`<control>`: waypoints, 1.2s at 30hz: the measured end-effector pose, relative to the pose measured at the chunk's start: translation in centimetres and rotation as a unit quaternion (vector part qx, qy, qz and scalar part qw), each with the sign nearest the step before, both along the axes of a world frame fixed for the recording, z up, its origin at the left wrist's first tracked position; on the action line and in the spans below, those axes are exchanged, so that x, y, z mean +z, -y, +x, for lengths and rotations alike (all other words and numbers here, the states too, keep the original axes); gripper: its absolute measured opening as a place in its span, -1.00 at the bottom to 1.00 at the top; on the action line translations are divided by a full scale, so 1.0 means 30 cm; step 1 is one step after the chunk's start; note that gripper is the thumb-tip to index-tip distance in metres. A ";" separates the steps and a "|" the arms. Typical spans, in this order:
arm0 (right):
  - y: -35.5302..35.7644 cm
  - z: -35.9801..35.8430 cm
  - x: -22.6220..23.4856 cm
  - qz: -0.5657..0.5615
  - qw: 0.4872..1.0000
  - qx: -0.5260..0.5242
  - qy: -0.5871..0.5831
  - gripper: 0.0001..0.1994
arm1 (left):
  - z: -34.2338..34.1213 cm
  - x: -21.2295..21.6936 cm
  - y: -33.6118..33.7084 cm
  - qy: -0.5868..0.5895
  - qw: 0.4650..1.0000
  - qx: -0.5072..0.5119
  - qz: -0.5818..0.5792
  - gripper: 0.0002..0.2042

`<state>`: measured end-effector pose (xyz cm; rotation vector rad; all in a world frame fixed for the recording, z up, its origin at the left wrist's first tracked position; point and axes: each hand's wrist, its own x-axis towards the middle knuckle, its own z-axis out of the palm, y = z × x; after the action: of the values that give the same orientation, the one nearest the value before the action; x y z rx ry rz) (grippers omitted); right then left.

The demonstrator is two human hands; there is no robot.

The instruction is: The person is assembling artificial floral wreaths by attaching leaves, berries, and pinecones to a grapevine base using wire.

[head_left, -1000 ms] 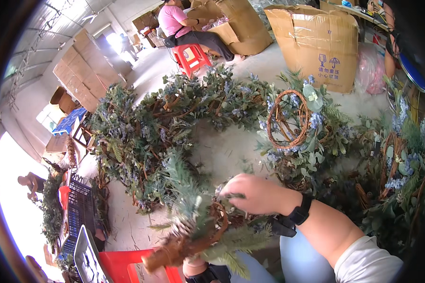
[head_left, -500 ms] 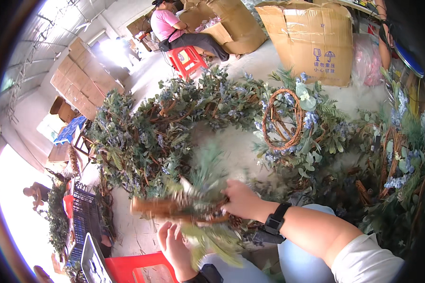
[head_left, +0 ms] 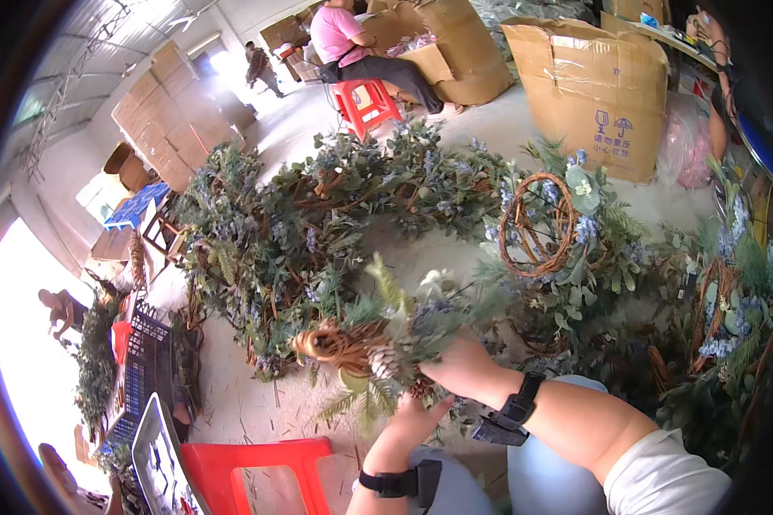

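A twig wreath with pine greenery, pale leaves and a pine cone is held up in front of my knees, seen edge-on. My right hand is closed round its right side, the fingertips hidden by foliage. Against its lower edge is my left hand, the thumb stretched to the right and the other fingers partly hidden in the greenery; they appear to grip it. A pine cone shows near the wreath's middle. Both wrists wear black bands.
Finished-looking wreaths lie in a wide ring on the floor, one with a bare twig hoop. A red stool and grey tray stand at lower left. Cardboard boxes and a seated person are farther back.
The wreath has turned and moved slightly right, with its pine cone now showing. My left hand, open below it before, has moved up and right against its lower edge.
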<state>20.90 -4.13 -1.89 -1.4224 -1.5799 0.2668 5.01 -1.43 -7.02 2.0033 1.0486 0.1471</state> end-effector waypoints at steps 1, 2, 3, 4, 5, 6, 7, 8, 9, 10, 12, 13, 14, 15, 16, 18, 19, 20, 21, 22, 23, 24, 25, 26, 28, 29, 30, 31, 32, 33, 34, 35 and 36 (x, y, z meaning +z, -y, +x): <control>0.007 0.008 0.022 0.010 0.999 -0.026 -0.037 -0.77 | 0.020 -0.011 0.001 0.110 0.992 0.014 -0.054 -0.35; 0.014 0.011 0.042 0.020 0.996 -0.050 -0.075 -0.77 | 0.029 -0.036 -0.003 0.161 0.986 0.016 -0.041 -0.35; 0.019 0.015 0.058 0.020 0.996 -0.047 -0.073 -0.77 | 0.033 -0.051 -0.006 0.211 0.977 0.018 -0.027 -0.34; 0.027 0.032 0.063 0.032 0.994 -0.057 -0.091 -0.76 | 0.049 -0.027 0.005 0.214 0.976 0.019 -0.031 -0.34; 0.033 0.045 0.079 0.043 0.991 -0.062 -0.110 -0.74 | 0.069 0.026 0.030 0.269 0.959 0.056 -0.073 -0.36; 0.041 0.052 0.111 0.087 0.984 -0.067 -0.144 -0.73 | 0.082 0.058 0.054 0.323 0.935 0.091 -0.114 -0.38; 0.041 0.058 0.114 0.086 0.979 -0.087 -0.161 -0.74 | 0.080 0.071 0.067 0.326 0.934 0.089 -0.117 -0.38; 0.057 0.061 0.123 0.067 0.968 -0.068 -0.230 -0.74 | 0.080 0.079 0.077 0.328 0.937 0.092 -0.076 -0.40; 0.073 0.062 0.142 0.047 0.952 -0.049 -0.299 -0.75 | 0.081 0.082 0.083 0.329 0.939 0.094 -0.036 -0.42; 0.082 0.062 0.144 0.045 0.953 -0.051 -0.295 -0.75 | 0.090 0.084 0.087 0.328 0.935 0.136 0.000 -0.39; 0.099 0.046 0.139 0.033 0.940 -0.023 -0.338 -0.75 | 0.069 0.038 0.062 0.265 0.957 0.086 0.075 -0.42; 0.115 0.016 0.159 0.053 0.943 -0.043 -0.325 -0.77 | 0.065 0.015 0.056 0.198 0.967 0.038 0.153 -0.44; 0.126 0.014 0.161 0.055 0.969 -0.056 -0.234 -0.77 | 0.103 0.055 0.058 0.265 0.946 0.034 0.182 -0.51; 0.136 0.013 0.160 0.057 0.986 -0.066 -0.143 -0.75 | 0.141 0.109 0.110 0.378 0.910 0.155 -0.072 -0.58; 0.146 0.004 0.164 0.022 0.984 -0.045 -0.170 -0.74 | 0.129 0.098 0.086 0.339 0.933 0.118 -0.033 -0.59; 0.159 0.011 0.184 0.006 0.987 -0.034 -0.156 -0.73 | 0.118 0.104 0.082 0.334 0.933 0.110 -0.076 -0.66; 0.162 0.015 0.196 -0.004 0.989 -0.026 -0.144 -0.72 | 0.110 0.101 0.075 0.334 0.933 0.112 -0.076 -0.66; 0.166 0.019 0.206 0.043 0.982 -0.003 -0.184 -0.75 | 0.097 0.096 0.061 0.220 0.957 0.040 0.184 -0.70; 0.165 0.033 0.207 0.042 0.982 -0.002 -0.185 -0.75 | 0.082 0.094 0.051 0.086 0.899 -0.036 0.428 -0.74; 0.164 0.053 0.203 0.074 0.974 0.013 -0.214 -0.78 | 0.068 0.101 0.046 0.084 0.899 -0.036 0.428 -0.74; 0.164 0.067 0.199 0.105 0.964 0.028 -0.243 -0.80 | 0.051 0.118 0.047 0.193 0.939 0.030 0.285 -0.75; 0.166 0.072 0.199 0.100 0.963 0.003 -0.252 -0.85 | 0.033 0.142 0.051 0.294 0.942 0.095 0.130 -0.75; 0.154 0.088 0.191 0.091 0.959 0.007 -0.267 -0.87 | 0.018 0.165 0.060 0.384 0.910 0.157 -0.031 -0.74; 0.152 0.104 0.193 0.036 0.950 0.005 -0.310 -0.87 | 0.023 0.217 0.081 0.412 0.887 0.199 -0.059 -0.71; 0.143 0.126 0.183 -0.019 0.936 -0.002 -0.352 -0.86 | 0.023 0.239 0.081 0.467 0.838 0.259 -0.110 -0.64; 0.133 0.137 0.166 -0.026 0.948 0.015 -0.318 -0.85 | 0.018 0.247 0.083 0.470 0.835 0.272 -0.084 -0.68; 0.126 0.145 0.151 -0.033 0.958 0.032 -0.283 -0.85 | 0.003 0.226 0.067 0.464 0.841 0.270 -0.072 -0.70; 0.118 0.137 0.138 -0.033 0.957 0.031 -0.287 -0.85 | -0.037 0.186 0.043 0.456 0.846 0.272 -0.056 -0.72; 0.110 0.112 0.144 -0.090 0.961 0.060 -0.255 -0.84 | -0.116 0.110 0.012 0.533 0.793 0.274 -0.107 -0.74; 0.104 0.085 0.148 -0.146 0.960 0.088 -0.221 -0.83 | -0.170 0.035 -0.014 0.511 0.802 0.299 0.083 -0.75; 0.101 0.090 0.118 -0.089 0.985 0.084 -0.121 -0.85 | -0.136 0.055 -0.011 0.592 0.752 0.291 -0.016 -0.74; 0.095 0.074 0.110 -0.087 0.985 0.081 -0.126 -0.85 | -0.133 0.101 0.004 0.656 0.690 0.288 -0.100 -0.72; 0.090 0.056 0.107 -0.041 0.990 0.097 -0.099 -0.85 | -0.196 0.011 -0.043 0.607 0.724 0.304 -0.122 -0.66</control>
<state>22.58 -6.83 1.33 -1.2628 -1.5572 0.5770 -0.86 -0.15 -6.69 0.8319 0.6751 1.3819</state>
